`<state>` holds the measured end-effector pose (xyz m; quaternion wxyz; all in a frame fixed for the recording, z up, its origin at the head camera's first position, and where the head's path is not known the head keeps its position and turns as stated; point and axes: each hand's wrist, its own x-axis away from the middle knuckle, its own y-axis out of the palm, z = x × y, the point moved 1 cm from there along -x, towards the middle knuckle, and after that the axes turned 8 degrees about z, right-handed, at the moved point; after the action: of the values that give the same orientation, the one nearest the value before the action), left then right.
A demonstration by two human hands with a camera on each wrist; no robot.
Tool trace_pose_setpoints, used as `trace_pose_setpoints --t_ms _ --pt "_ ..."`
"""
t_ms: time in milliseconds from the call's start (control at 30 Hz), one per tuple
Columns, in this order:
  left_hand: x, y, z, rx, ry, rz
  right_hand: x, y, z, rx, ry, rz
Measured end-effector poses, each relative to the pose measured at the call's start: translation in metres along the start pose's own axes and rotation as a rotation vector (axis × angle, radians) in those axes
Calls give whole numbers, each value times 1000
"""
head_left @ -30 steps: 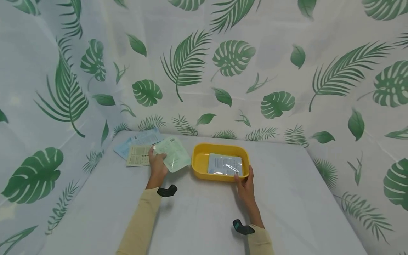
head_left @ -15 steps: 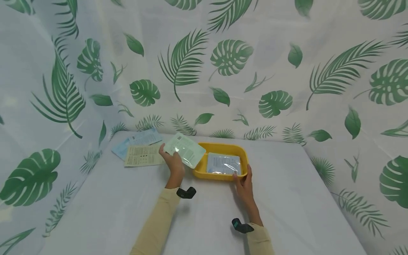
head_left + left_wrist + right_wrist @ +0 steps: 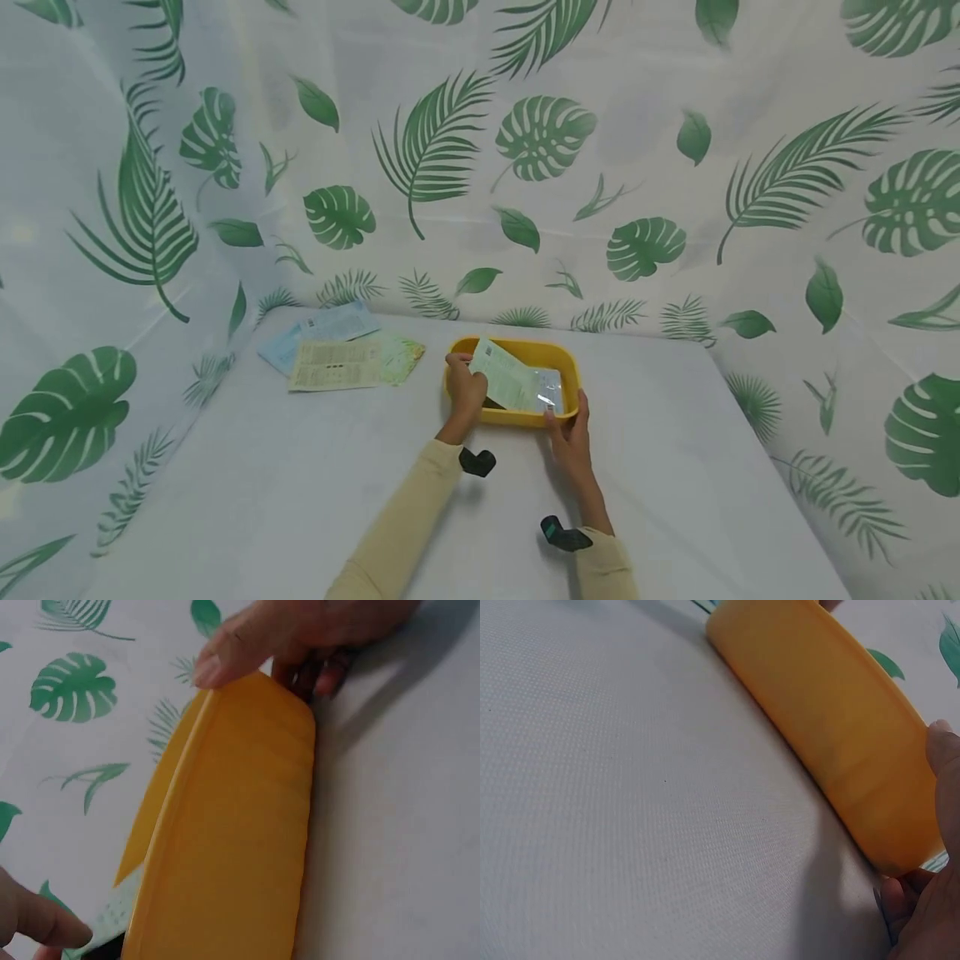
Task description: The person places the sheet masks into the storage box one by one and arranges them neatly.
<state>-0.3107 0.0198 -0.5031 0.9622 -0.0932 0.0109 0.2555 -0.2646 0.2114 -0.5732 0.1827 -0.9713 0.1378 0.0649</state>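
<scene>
Leaf-print cloth backs a white table [image 3: 300, 483] where the right hand [image 3: 572, 435] grips the yellow tray's [image 3: 570, 367] near rim while the left hand [image 3: 465, 392] pinches a pale green sachet [image 3: 506, 382] over one already inside; three sachets [image 3: 337, 354] wait far left.

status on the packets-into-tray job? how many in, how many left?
Done: one clear-wrapped packet already lies in the yellow tray. In hand: the left hand holds a pale green packet tilted over the tray, not laid flat yet; the right hand grips the tray's near rim. Left: three packets lie overlapping on the table, one blue, one cream, one green.
</scene>
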Motion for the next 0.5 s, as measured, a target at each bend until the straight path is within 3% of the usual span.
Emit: trace_pose_setpoints --t_ms 100,167,333,500 --pt "0 -7 2 -214 167 -126 1 2 1 1 18 -3" --pt "-1 -11 3 -335 244 -215 2 2 0 8 22 -7" --pt "-3 -14 1 -553 309 -398 2 -1 -3 -3 4 -4" --pt "-4 -14 2 -691 365 -489 3 -2 -4 -13 -8 -9"
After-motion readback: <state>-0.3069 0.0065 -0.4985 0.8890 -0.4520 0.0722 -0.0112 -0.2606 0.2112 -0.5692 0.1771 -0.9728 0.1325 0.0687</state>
